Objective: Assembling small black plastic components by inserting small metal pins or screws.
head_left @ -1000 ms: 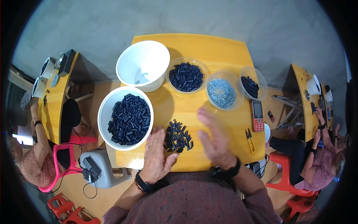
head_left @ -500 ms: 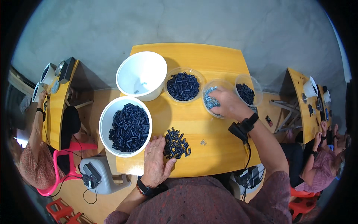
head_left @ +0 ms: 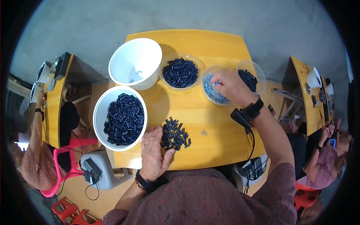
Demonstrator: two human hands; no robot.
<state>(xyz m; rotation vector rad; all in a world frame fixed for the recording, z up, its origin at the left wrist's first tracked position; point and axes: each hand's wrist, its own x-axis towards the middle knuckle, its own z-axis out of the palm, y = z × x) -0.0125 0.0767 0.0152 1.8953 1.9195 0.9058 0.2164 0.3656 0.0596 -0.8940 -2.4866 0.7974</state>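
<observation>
My left hand lies on the table with its fingers stretched out, thumb apart, beside a loose pile of short black tubes. Over a clear round tub of small silvery screws, my right hand has its fingers closed together. Whatever they hold is hidden. A tiny heap of pale metal pieces sits on the table right of the black pile. Left of my left hand stands a white bucket filled with more black tubes.
Behind it a second white bucket holds a few small bits. Two more clear tubs hold black parts, one mid-table and one at the right edge. People work at tables left and right. A grey stool stands lower left.
My right hand has lifted from among the screws, and its fingers have drawn together. My left hand keeps its place by the pile. The whole view has shifted slightly.
</observation>
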